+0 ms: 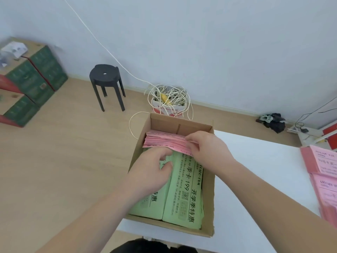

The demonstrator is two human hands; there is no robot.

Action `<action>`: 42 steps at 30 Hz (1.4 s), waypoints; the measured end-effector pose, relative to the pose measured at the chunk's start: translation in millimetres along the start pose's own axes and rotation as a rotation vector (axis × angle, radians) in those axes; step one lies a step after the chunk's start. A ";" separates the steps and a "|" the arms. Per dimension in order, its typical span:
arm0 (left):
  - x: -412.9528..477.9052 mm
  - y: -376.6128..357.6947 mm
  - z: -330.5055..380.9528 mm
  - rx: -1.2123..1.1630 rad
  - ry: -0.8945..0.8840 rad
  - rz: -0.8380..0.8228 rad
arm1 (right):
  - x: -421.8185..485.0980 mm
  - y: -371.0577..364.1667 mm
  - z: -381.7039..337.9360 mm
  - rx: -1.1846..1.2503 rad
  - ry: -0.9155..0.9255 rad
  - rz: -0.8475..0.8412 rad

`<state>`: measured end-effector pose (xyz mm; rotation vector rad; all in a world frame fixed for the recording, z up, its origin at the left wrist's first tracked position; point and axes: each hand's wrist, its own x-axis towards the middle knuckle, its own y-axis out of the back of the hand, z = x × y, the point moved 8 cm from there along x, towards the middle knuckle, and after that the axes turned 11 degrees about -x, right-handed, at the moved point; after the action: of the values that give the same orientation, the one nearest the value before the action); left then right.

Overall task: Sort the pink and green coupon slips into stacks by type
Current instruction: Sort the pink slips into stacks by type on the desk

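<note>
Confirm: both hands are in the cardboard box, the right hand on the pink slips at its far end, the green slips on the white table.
No: the head view shows the green slips inside the cardboard box, at its near end, not on the white table. The rest holds: left hand and right hand in the box, the right on the pink slips.

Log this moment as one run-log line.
right hand: grips pink slips | left hand: curled on green slips, hold unclear | cardboard box: on white table | pink stacks: table's right edge
</note>
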<state>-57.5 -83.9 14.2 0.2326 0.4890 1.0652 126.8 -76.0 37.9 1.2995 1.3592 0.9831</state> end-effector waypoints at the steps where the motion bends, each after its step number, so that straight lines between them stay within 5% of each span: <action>1: -0.8 -2.2 1.4 -0.007 -0.023 -0.011 | 8.1 -3.7 2.4 -0.030 -0.022 -0.051; 8: 1.8 11.8 -10.9 -0.063 -0.039 -0.012 | 43.4 -13.6 17.6 0.007 -0.096 -0.248; 17: 7.9 10.9 -0.4 -0.073 -0.059 -0.065 | 59.1 -3.7 25.7 0.077 -0.102 -0.266; 25: 10.5 8.1 7.3 -0.003 -0.120 -0.082 | 58.7 1.0 1.2 -0.389 0.004 -0.112; 35: 2.8 10.0 6.1 0.016 -0.107 -0.076 | 45.7 -7.1 4.0 -0.290 0.014 -0.108; 42: 6.6 3.8 35.1 -0.131 -0.040 -0.073 | 28.7 61.5 -12.8 -0.207 -0.017 0.172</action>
<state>-40.7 -74.6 44.5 0.1192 0.3876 1.0154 128.1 -40.4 97.0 1.2788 1.1135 1.1940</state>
